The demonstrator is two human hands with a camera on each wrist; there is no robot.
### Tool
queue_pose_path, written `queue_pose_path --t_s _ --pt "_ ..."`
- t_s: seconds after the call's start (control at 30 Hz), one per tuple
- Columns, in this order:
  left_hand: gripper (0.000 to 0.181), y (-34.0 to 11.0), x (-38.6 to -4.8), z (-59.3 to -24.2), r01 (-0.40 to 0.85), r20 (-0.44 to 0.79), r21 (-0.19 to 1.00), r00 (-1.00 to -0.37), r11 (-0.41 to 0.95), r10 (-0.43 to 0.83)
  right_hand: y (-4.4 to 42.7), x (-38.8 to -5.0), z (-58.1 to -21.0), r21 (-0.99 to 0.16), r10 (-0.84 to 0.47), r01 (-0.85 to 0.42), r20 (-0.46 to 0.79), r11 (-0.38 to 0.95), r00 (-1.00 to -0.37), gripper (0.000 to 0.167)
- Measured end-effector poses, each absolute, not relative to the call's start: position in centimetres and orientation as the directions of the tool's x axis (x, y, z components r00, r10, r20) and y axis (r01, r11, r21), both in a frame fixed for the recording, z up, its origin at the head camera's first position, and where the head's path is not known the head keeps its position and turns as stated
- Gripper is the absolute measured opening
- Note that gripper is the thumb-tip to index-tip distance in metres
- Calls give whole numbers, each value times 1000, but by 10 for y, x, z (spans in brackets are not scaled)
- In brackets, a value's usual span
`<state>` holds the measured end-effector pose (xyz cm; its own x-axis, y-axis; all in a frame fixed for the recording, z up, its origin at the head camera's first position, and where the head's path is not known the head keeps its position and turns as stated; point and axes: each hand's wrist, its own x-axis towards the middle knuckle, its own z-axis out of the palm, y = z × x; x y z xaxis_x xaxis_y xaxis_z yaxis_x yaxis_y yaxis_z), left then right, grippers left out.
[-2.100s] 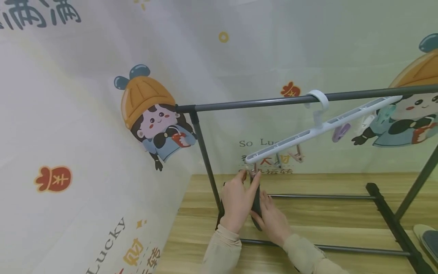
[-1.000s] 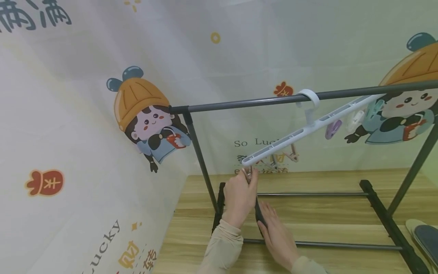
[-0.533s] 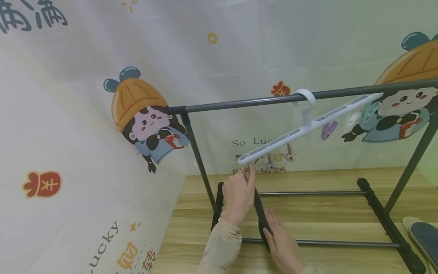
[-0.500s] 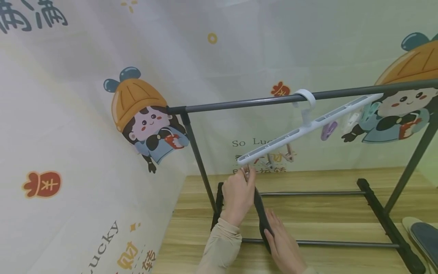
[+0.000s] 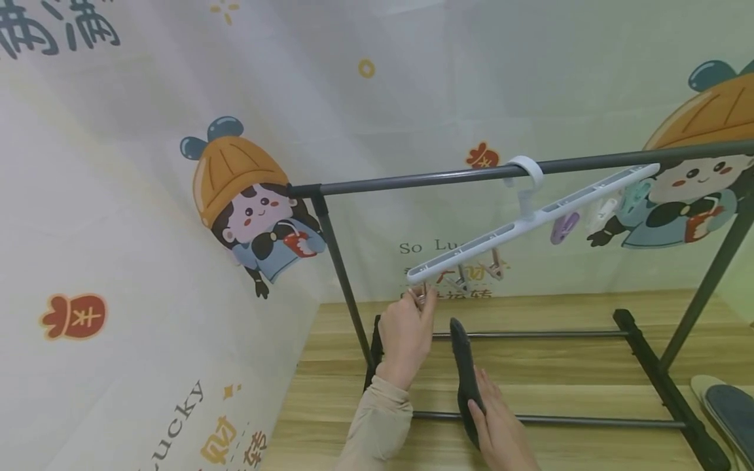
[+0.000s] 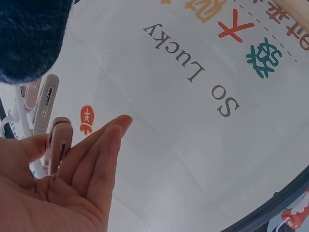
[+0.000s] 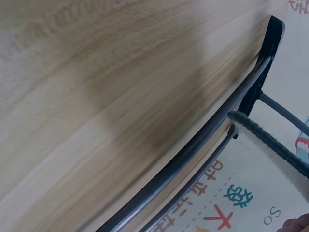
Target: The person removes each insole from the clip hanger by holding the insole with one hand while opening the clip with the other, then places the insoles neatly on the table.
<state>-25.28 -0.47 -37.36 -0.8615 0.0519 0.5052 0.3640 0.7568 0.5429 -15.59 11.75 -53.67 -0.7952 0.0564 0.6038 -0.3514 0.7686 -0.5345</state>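
Note:
A white clip hanger (image 5: pixel 489 247) hangs by its hook from a dark rail. At its left end, my left hand (image 5: pixel 406 330) pinches a pink clothespin (image 6: pixel 59 145) between thumb and fingers. Lower and to the right, my right hand (image 5: pixel 499 418) holds a dark, fuzzy insole (image 5: pixel 465 379) by its lower part. Its upper end points up and stands apart from the clothespin. In the left wrist view the insole (image 6: pixel 31 38) shows a navy plush face. The right wrist view shows it edge-on, with a pale other side; only a bit of the hand appears there.
The rail (image 5: pixel 412 178) belongs to a black rack standing on a wood-grain surface (image 5: pixel 559 366). Other clothespins hang along the hanger, among them a purple one (image 5: pixel 565 227). A shoe-shaped pale item with a dark top (image 5: pixel 727 409) lies at the right edge. Printed cloth lines the back.
The insole's top has come away from the clothespin and left hand. My right hand has carried it down and to the right. My left hand stays at the clothespin.

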Motion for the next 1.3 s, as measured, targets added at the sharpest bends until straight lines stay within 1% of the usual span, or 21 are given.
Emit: queue_pose_path --t_s 0.17,0.27,0.5,0.63,0.83,1.03,1.3 --pt "47 -6 -253 -375 365 515 536 -856 761 47 123 -154 -540 -518 74 -406 680 753 -729 45" --pt "48 -7 -254 -374 367 518 549 -855 751 39 127 -153 -541 -509 71 -427 701 747 -710 44" --pt "55 -11 -251 -378 353 506 576 -862 737 18 134 -147 -542 -513 83 -405 690 757 -719 43" --pt "59 -13 -245 -383 361 488 575 -871 734 46 139 -144 -541 -529 100 -390 679 754 -727 42" --pt "58 -13 -234 -393 380 481 587 -874 715 69 148 -140 -538 -529 116 -390 691 753 -713 43" --pt "58 -14 -223 -402 367 452 591 -888 718 82 163 -134 -535 -555 158 -358 677 751 -719 42" --pt "59 -9 -214 -418 380 415 624 -902 682 123 187 -125 -533 -591 266 -295 680 751 -684 41"
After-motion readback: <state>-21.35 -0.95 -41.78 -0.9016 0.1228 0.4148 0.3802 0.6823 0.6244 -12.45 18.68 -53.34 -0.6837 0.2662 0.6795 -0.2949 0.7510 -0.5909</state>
